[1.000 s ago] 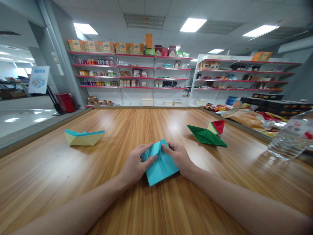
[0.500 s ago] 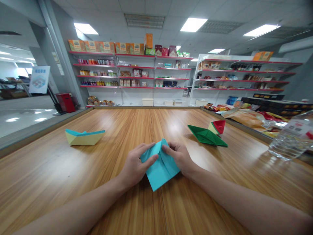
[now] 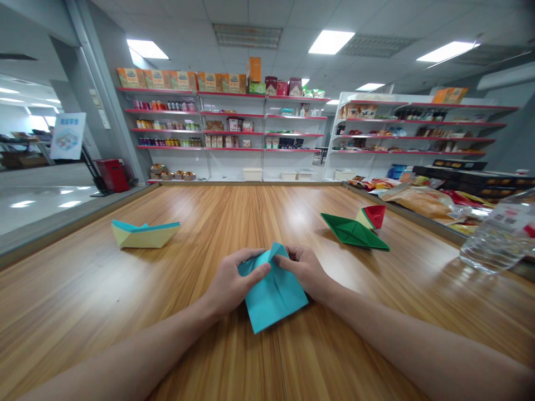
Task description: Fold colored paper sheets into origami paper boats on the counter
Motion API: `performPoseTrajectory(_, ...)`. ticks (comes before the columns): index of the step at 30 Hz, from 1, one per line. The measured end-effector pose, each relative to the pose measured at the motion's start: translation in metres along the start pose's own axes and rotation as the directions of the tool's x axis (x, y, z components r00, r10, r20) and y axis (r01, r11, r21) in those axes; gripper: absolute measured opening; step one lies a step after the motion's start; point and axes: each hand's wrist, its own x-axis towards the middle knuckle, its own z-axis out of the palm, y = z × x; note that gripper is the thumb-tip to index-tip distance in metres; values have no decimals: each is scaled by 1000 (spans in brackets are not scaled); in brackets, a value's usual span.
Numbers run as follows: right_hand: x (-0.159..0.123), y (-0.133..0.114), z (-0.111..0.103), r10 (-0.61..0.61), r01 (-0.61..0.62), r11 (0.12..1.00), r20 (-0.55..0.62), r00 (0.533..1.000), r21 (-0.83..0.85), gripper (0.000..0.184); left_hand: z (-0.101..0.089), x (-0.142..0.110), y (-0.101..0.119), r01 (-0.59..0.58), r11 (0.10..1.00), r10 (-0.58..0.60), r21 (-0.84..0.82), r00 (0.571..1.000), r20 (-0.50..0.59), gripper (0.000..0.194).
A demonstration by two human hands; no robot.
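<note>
A brown wood-grain tabletop with a lengthwise seam (image 3: 200,351) fills the lower frame. At centre left sits a pale-yellow and blue folded-paper boat (image 3: 144,238); at centre right, a flat-lying green folded-paper boat (image 3: 355,233) before a red-and-cream folded-paper piece (image 3: 373,217). A clear plastic bottle (image 3: 487,248) stands at the right edge.

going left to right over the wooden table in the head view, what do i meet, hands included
Pale-yellow and blue folded paper boat → person's left hand → light-blue folded paper sheet → person's right hand → dark-green folded paper boat → clear plastic bottle.
</note>
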Motion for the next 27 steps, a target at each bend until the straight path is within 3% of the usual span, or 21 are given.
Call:
performPoseTrajectory(9, -4, -8, 4, -173, 132, 959, -151, 973, -249, 29, 0, 1, -2, 0, 1000, 1, -26, 1000, 19, 27)
performPoseTrajectory(11, -4, -10, 5, -206, 149, 960, -236, 950, -239, 27, 2, 3, -5, 21, 999, -20, -33, 1000, 10, 25)
performPoseTrajectory(13, -3, -12, 6, -146, 113, 985, -286, 947, -129, 35, 3, 5, -9, 41, 998, -41, -50, 999, -10, 24)
performPoseTrajectory(16, -4, -12, 8, -17, 22, 999, -173, 985, 29, 48, 3, 6, -15, 45, 997, -47, -70, 998, -40, 25)
performPoseTrajectory(19, -5, -10, 10, -26, 27, 999, -59, 998, 19, 48, 2, 7, -18, 71, 993, -74, -99, 997, -29, 35)
performPoseTrajectory(24, -2, -2, 7, -58, 54, 997, -86, 995, -48, 37, 3, 7, -20, 219, 930, -186, -296, 973, 135, 50)
performPoseTrajectory(27, -3, -6, 6, -179, 136, 949, -132, 975, -283, 32, 3, 8, -20, 245, 908, -205, -340, 967, 150, 42)
